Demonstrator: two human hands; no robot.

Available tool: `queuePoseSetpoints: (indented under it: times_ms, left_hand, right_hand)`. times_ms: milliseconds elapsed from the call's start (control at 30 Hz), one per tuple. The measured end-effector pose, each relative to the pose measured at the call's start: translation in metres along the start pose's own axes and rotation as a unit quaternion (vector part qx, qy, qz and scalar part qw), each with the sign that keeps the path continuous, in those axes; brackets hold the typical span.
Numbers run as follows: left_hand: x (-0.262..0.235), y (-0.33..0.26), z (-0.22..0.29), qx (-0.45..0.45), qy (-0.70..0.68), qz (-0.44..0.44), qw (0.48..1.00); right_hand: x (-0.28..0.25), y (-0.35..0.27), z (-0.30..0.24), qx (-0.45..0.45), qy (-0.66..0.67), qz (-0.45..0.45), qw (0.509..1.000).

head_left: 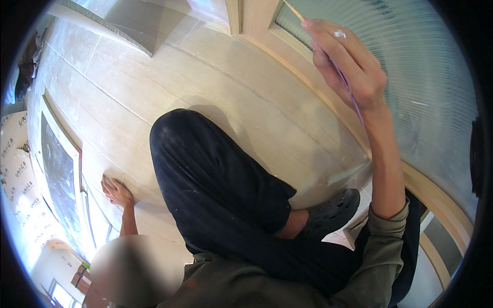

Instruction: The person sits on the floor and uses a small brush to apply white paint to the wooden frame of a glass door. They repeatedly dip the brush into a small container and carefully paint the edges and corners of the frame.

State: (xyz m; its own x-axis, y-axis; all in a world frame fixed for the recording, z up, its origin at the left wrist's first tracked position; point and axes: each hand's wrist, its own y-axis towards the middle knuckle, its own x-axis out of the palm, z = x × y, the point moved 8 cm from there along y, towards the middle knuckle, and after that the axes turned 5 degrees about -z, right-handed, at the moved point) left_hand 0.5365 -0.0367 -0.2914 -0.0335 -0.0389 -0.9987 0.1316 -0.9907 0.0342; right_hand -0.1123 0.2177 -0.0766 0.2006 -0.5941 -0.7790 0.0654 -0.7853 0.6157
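My right hand [352, 64] is raised at the upper right, its fingers pinched round a slim tool that looks like a fine paintbrush [347, 88]. The purple handle runs down along the palm, and the yellowish end points up and left, past the top of the picture. White smears mark one finger. Behind this hand are a ribbed glass panel [431, 66] and its light wooden frame [339, 110]. At the lower left my left hand [117, 191] lies on the pale, wood-toned surface [118, 128], fingers stretched out, holding nothing.
My bent knee in dark trousers [205, 164] fills the middle, with a dark clog [331, 213] to its right. A framed dark panel [60, 169] stands at the left beside printed white sheeting [20, 179]. A pale board edge [110, 28] juts in at the upper left.
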Motion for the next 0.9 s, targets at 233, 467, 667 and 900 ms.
queuePoseSetpoints:
  times_ms: [233, 467, 667, 900]
  left_hand:
    - [-0.002, -0.001, 0.004, -0.008, -0.001, -0.006, 1.000]
    - [-0.004, -0.003, 0.006, -0.004, -0.008, -0.008, 1.000]
    - [-0.004, -0.003, 0.005, -0.001, -0.012, -0.004, 1.000]
    - [-0.004, -0.003, 0.006, 0.002, -0.008, 0.000, 1.000]
  right_hand:
    - [0.004, 0.002, 0.001, -0.030, -0.013, 0.001, 0.999]
    - [0.009, 0.001, 0.002, -0.016, 0.010, -0.024, 1.000]
    - [0.008, 0.000, 0.001, -0.024, -0.017, 0.003, 1.000]
    - [0.013, 0.000, -0.001, -0.029, -0.012, -0.047, 0.998]
